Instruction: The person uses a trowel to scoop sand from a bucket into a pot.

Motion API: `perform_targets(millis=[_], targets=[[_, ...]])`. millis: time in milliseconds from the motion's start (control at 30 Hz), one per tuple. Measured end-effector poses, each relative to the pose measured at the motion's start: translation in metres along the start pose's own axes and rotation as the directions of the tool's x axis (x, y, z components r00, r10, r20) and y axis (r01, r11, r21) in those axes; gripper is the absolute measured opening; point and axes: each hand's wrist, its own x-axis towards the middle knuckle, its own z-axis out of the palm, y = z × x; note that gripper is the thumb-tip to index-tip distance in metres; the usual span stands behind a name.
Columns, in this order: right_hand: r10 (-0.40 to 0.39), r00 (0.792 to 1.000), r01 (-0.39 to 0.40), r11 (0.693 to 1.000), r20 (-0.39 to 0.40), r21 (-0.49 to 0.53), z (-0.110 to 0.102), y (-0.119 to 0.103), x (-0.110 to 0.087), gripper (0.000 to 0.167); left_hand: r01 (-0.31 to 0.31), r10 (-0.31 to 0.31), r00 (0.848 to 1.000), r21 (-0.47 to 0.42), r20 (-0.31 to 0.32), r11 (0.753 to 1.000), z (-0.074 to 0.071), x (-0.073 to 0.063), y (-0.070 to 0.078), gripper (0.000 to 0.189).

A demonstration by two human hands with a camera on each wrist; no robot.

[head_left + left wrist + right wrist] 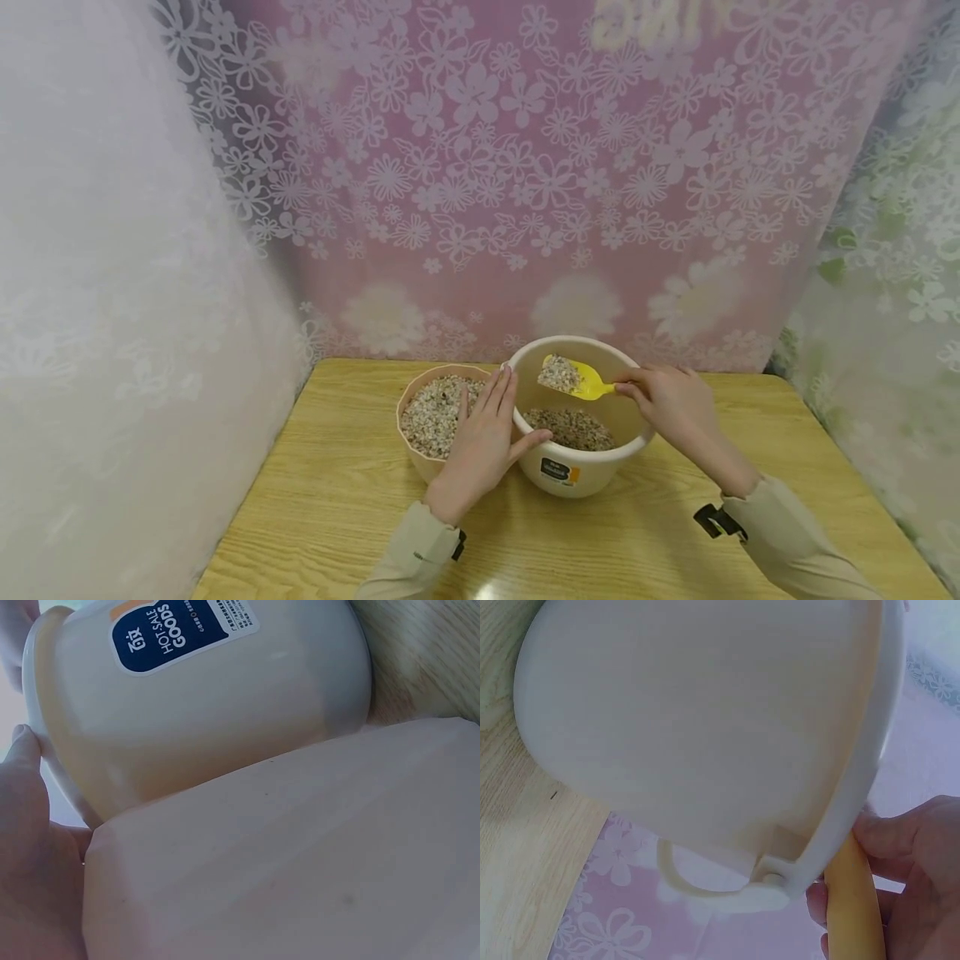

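A yellow toy shovel (594,385), heaped with pale gravel (558,374), is held by its handle in my right hand (675,404) above the inside of a cream bucket (618,468). Darker gravel (570,429) covers the bucket's bottom. My left hand (480,442) rests on the bucket's left rim with straight fingers, thumb spread along the front. Beside the bucket stands a pinkish pot (420,468) full of pale gravel (435,412), partly behind that hand. The right wrist view shows fingers and thumb around the shovel handle (853,900).
Both containers stand on a wood-grain table (322,500) near its back edge. A floral curtain (525,208) hangs behind, with pale sheets at both sides. A carrying handle (720,900) hangs from the bucket rim. A label (560,471) marks its front.
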Motion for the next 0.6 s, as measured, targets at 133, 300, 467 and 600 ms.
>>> perform_targets(millis=[133,300,467,600], targets=[[-0.005,1.0,0.005,1.0,-0.016,-0.003,-0.002,0.0,-0.002,0.015,0.0,0.0,1.0,0.006,0.008,1.0,0.0,0.001,0.0,0.098],[-0.007,1.0,0.007,1.0,-0.017,-0.005,-0.006,-0.003,-0.004,0.015,0.001,-0.001,1.0,0.021,0.026,1.0,-0.001,0.001,0.0,0.099],[-0.009,1.0,0.008,1.0,-0.016,-0.013,-0.008,-0.005,-0.005,0.016,-0.017,0.016,0.999,0.027,0.03,1.0,-0.002,0.001,-0.004,0.098],[0.0,1.0,-0.001,1.0,-0.012,-0.014,-0.009,-0.005,-0.005,0.015,-0.003,0.004,0.999,-0.026,0.034,1.0,-0.006,-0.001,-0.011,0.095]])
